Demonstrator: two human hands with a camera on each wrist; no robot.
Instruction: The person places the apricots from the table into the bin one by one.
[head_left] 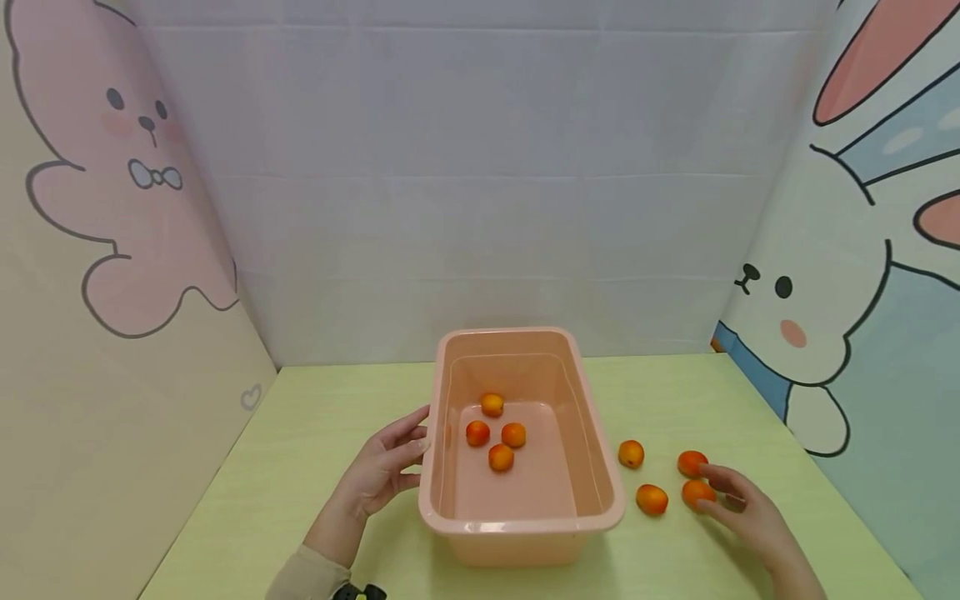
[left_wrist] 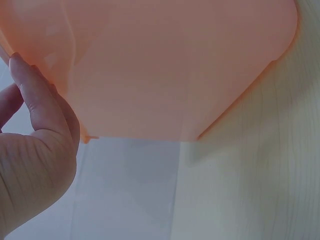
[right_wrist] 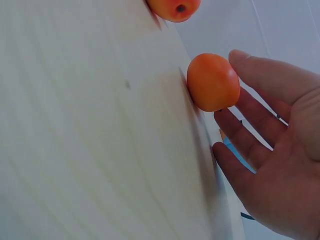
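A peach-pink plastic tub (head_left: 517, 527) stands on the table, and several small orange-red fruits (head_left: 501, 457) lie on its floor. At the tub's left side is my left hand (head_left: 386, 464), its fairly straight fingers touching the wall by the rim, as the left wrist view also shows. My right hand (head_left: 746, 508) is around one orange-red fruit (right_wrist: 213, 82) on the table, thumb on one side and loosely bent fingers on the other. Just beyond that fruit lies a redder fruit (head_left: 691, 463), close to my fingertips.
Between the tub and my right hand lie two more fruits, one farther back (head_left: 631, 454) and one nearer (head_left: 652, 500). The pale green table (head_left: 337, 392) ends at a white backdrop (head_left: 480, 208). Cartoon-printed side panels (head_left: 900, 400) stand left and right.
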